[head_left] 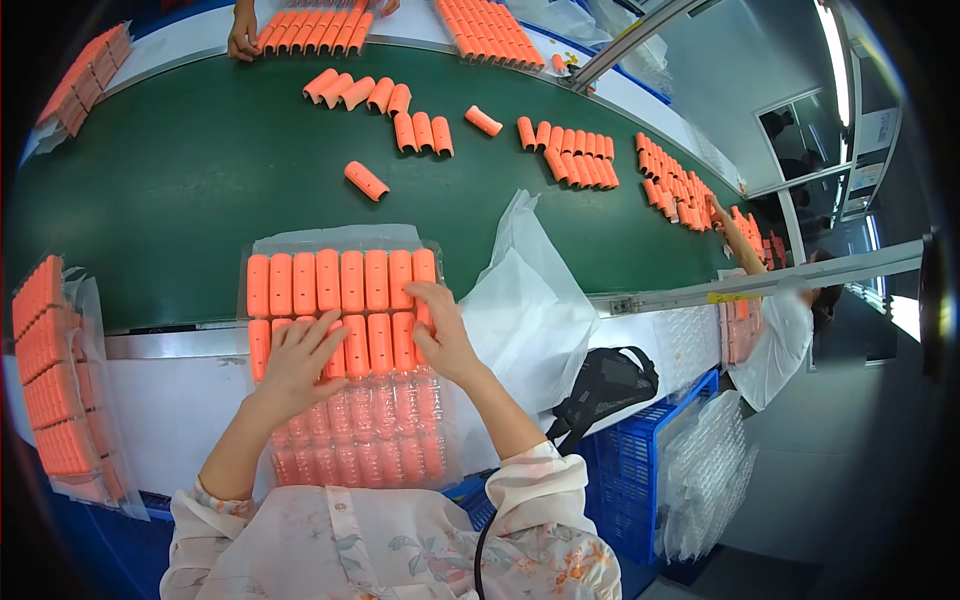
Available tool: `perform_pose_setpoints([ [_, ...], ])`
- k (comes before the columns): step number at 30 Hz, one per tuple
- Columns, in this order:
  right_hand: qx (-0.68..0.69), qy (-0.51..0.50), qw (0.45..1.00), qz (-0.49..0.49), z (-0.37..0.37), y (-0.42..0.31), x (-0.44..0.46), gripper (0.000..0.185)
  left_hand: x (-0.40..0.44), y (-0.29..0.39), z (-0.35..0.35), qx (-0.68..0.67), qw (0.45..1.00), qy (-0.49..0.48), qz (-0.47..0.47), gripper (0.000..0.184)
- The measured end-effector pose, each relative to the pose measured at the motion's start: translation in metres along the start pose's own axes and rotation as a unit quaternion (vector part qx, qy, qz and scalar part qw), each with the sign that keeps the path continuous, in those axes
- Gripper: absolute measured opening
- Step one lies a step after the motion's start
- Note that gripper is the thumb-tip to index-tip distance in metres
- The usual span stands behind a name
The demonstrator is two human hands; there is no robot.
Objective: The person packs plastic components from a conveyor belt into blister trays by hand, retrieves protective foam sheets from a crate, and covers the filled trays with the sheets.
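Note:
A clear plastic tray (pixel 450 445) lies at the front edge of the green belt. Its two far rows carry orange curved pieces (pixel 327 280); the two near rows look paler, seen through clear plastic. My left hand (pixel 300 365) rests with fingers spread over the left part of the second row. At that row's right end, my right hand (pixel 440 330) has its fingers bent around an orange piece (pixel 424 316). A white plastic sheet (pixel 530 300) lies right of the tray.
Loose orange pieces (pixel 367 181) lie on the green belt (pixel 200 180). Stacked filled trays (pixel 55 385) stand at left. A black bag (pixel 610 385) and blue crate (pixel 625 470) are at right. Another person's hand (pixel 242 32) is across the belt; a co-worker (pixel 780 330) is at right.

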State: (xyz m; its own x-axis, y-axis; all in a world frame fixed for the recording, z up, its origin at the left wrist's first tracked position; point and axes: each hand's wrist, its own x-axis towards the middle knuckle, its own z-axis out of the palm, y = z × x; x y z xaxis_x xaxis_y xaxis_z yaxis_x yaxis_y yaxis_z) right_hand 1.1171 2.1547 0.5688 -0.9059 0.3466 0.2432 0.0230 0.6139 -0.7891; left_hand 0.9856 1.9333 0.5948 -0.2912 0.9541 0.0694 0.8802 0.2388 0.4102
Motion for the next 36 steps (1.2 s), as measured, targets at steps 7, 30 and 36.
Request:
perform_pose_setpoints([
  [7,-0.203,-0.016,0.978,-0.034,-0.01,-0.004,-0.011,0.051,-0.002,0.009,0.009,-0.003,0.999,0.024,-0.026,0.075],
  [30,-0.101,-0.041,0.978,-0.18,-0.069,0.026,0.011,0.04,0.296,-0.144,0.008,-0.012,0.989,0.065,-0.133,0.086],
  [36,-0.223,0.144,0.962,-0.069,-0.098,0.151,0.21,0.052,0.326,-0.156,0.009,-0.085,0.989,0.029,-0.115,0.096],
])
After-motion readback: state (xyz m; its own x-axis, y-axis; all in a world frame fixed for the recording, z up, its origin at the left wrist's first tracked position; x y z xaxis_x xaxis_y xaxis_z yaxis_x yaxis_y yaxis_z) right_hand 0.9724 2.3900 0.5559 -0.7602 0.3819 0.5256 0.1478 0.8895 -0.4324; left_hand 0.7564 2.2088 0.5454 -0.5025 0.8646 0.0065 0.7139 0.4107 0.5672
